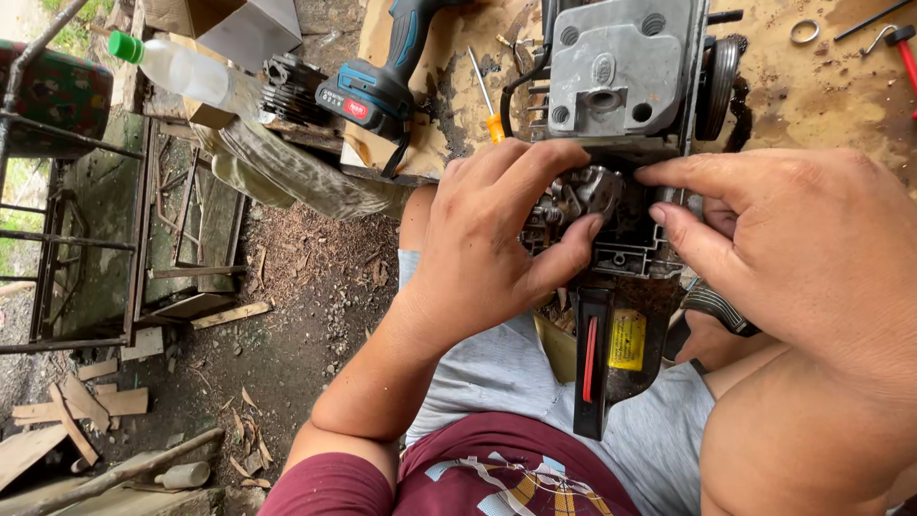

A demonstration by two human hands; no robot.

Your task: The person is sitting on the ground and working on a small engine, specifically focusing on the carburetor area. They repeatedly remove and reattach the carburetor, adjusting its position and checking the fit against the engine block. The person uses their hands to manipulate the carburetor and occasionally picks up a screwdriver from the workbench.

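A grey metal chainsaw engine [621, 76] lies on a worn wooden bench, its black rear handle [594, 363] with a red trigger strip reaching over my lap. My left hand [497, 229] grips a small silver carburetor-like part [585, 194] seated in the engine body, thumb and fingers closed around it. My right hand [793, 239] comes in from the right, its index and middle fingertips touching the same part and the black housing beside it.
A blue-black cordless drill [377, 91] and an orange-handled screwdriver [487, 100] lie on the bench left of the engine. A plastic bottle with a green cap [177, 67] sits further left. A metal ring [805, 32] and a red-handled tool [903, 48] lie at right. Wood scraps litter the dirt floor.
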